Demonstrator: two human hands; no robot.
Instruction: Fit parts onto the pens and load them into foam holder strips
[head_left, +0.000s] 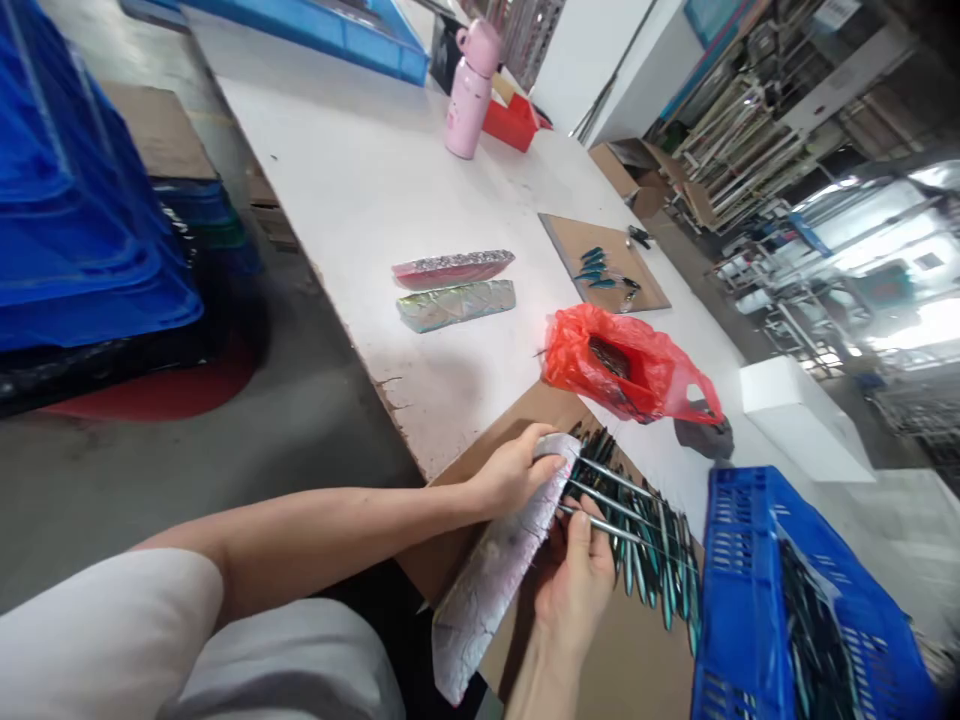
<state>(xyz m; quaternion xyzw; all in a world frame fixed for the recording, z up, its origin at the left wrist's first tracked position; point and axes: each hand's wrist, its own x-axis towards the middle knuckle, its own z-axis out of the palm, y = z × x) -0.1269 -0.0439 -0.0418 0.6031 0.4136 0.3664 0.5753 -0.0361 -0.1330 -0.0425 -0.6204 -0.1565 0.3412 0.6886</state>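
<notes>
My left hand [512, 468] grips the top end of a long silvery foam strip [495, 570] that lies on a sheet of cardboard [630, 660] at the table's near edge. My right hand [574, 575] pinches thin metal rods tipped with dark teal pieces [637, 530], several of them stuck in a row along the strip's right side. Both hands touch the strip.
A blue slotted crate [780, 600] with more teal pieces stands at the right. A red plastic bag [626, 365], two foil-covered strips [454, 288], a cardboard square with teal pieces [604, 262], a pink bottle [471, 90] and a red bin [512, 122] sit on the white table [360, 180]. Blue crates [75, 200] stack on the left.
</notes>
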